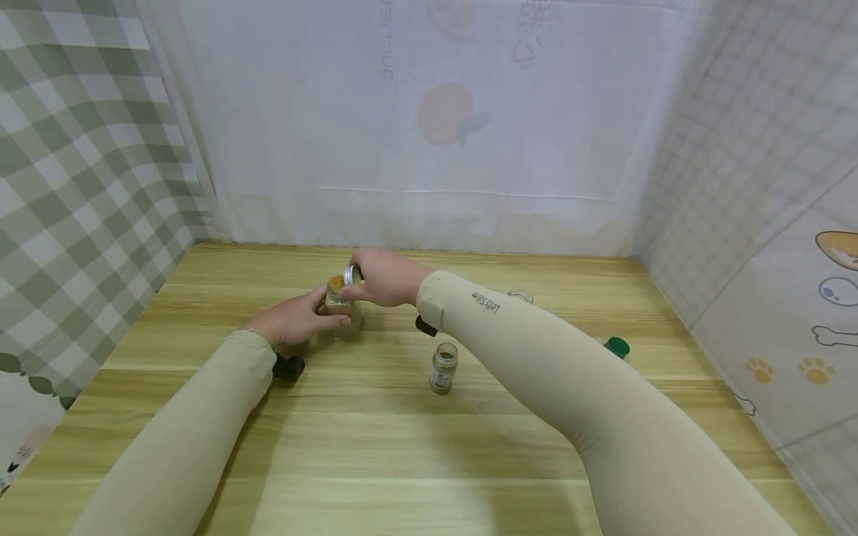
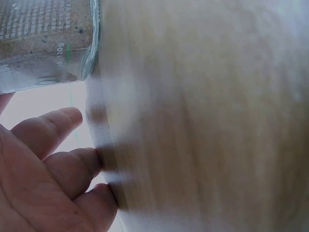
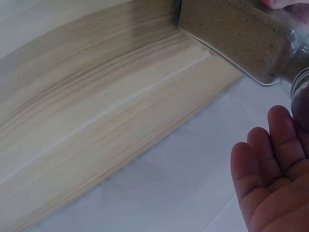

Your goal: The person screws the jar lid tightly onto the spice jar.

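Note:
A square glass spice jar (image 1: 348,321) of brownish seasoning stands upright at the table's left rear, orange-yellow at its mouth. My left hand (image 1: 295,318) grips it between thumb and fingers. In the left wrist view, printed text covers the spice jar (image 2: 43,24), and several fingers of the left hand (image 2: 53,174) lie below it, apart from the glass. My right hand (image 1: 389,278) pinches a silver lid (image 1: 348,275), tilted on edge beside the jar's mouth. The right wrist view shows the lid (image 3: 301,99) at the right edge, partly cut off, above the right hand's fingers.
A small open glass jar (image 1: 443,368) with a label stands mid-table. Behind my right forearm, another clear glass jar (image 1: 520,295) is mostly hidden. A green cap (image 1: 617,347) lies to the right, partly covered by the sleeve. Hanging cloths border the wooden table (image 1: 362,447).

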### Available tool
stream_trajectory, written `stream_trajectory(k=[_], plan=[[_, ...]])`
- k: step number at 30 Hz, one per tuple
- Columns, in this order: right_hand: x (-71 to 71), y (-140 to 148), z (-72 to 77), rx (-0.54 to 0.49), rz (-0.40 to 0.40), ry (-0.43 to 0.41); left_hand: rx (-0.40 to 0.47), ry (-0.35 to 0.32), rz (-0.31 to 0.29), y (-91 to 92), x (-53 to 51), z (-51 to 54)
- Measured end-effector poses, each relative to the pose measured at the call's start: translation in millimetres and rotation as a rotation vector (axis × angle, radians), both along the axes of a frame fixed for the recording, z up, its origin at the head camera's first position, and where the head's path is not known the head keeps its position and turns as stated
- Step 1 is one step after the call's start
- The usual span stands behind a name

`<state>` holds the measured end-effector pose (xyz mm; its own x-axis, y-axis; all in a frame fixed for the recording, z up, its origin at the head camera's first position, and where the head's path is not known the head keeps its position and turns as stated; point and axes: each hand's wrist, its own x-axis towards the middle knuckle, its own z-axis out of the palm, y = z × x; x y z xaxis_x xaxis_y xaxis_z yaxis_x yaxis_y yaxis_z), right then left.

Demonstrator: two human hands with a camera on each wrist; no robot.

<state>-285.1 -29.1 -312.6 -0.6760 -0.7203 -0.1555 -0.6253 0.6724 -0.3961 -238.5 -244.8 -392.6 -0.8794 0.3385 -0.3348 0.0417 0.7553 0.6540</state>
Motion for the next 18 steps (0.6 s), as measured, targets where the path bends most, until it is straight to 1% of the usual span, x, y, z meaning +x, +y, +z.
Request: stream_trajectory(k=[6, 9, 13, 18], plan=[[1.0, -3.5, 1.2, 0.021, 0.003, 0.033, 0.000, 0.012, 0.005, -0.3, -0.9, -1.1], [1.5, -4.6, 1.9, 0.027, 0.002, 0.038, 0.014, 0.011, 0.008, -0.3, -0.9, -1.4], [1.1, -6.6, 2.2, 0.027, -0.003, 0.029, 0.028, 0.010, -0.004, -0.5, -0.6, -1.9], [1.2, -10.2, 2.4, 0.036, 0.002, 0.018, 0.010, 0.019, -0.008, -1.5, -0.1, -1.3]])
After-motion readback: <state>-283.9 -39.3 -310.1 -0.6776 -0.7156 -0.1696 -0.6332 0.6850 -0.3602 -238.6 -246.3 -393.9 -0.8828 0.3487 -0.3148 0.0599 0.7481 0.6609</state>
